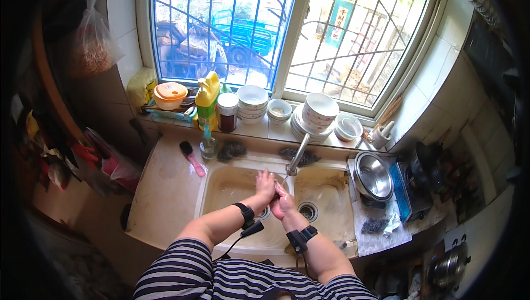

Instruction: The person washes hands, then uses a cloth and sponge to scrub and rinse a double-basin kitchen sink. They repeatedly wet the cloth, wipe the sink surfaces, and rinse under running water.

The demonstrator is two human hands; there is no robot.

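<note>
My left hand (265, 185) and my right hand (282, 203) are pressed together over the left basin (223, 185) of a double sink, close to the divider. Just beyond them stands the metal faucet (299, 156), and a thin stream of water seems to fall at my fingers. The left hand's fingers point away from me, laid against the right hand. Wet skin shows on the right palm. Whether anything small lies between the palms is hidden. A black band circles each wrist, and a cable hangs by the left one.
The right basin (327, 188) has a metal drain strainer (307, 211). A pink-handled brush (193, 159), a pump bottle (208, 144) and dark scouring pads (232, 151) lie around the sink. Stacked bowls (252, 103) line the windowsill. Steel basins (374, 176) stand right, beside a gas stove (414, 192).
</note>
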